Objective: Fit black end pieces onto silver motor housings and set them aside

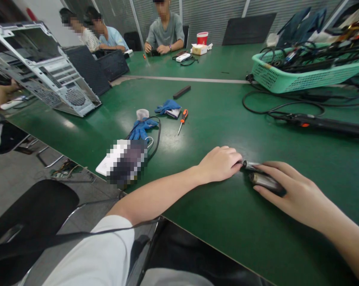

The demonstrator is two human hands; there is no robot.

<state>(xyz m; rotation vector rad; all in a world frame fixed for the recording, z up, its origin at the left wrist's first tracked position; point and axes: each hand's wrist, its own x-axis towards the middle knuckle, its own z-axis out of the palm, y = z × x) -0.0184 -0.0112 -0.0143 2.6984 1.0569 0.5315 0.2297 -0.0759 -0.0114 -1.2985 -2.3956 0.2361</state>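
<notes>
My left hand (221, 163) rests on the green table with its fingers curled. Its fingertips meet the end of a slim shiny metal cylinder (251, 164); what lies inside the fingers is hidden. Over to the right, my right hand (295, 192) is closed around a thicker grey metal cylinder (266, 182), thumb below and fingers above. The slim cylinder runs under the fingers of that same hand. Both cylinders are slightly blurred, and their exact kind cannot be made out.
An orange-handled screwdriver (183, 116), blue gloves (142, 128) and a dark bar (182, 92) lie ahead. A metal computer case (57, 75) stands left. Right are a green basket (310, 77) of cables and a black corded tool (331, 124). Several people sit across the table (209, 99).
</notes>
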